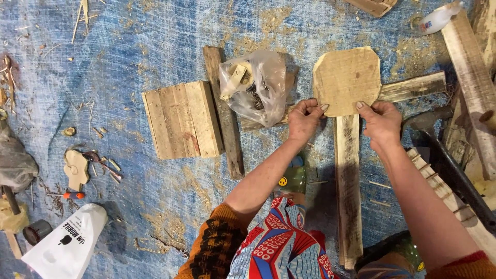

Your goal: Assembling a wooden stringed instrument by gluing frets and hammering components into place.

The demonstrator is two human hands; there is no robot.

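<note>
Both hands, the left hand [304, 120] and the right hand [381, 121], are pinching the octagonal wooden board [346, 78] in a closed grip, resting it on crossed planks [347, 175] over the blue tarp [129, 46].

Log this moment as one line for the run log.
left hand: grips octagonal wooden piece lower edge | right hand: grips same edge | piece over crossed planks | plastic bag beside

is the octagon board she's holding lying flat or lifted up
Flat: the octagonal board lies on the crossed planks, both hands gripping its lower edge.
</note>
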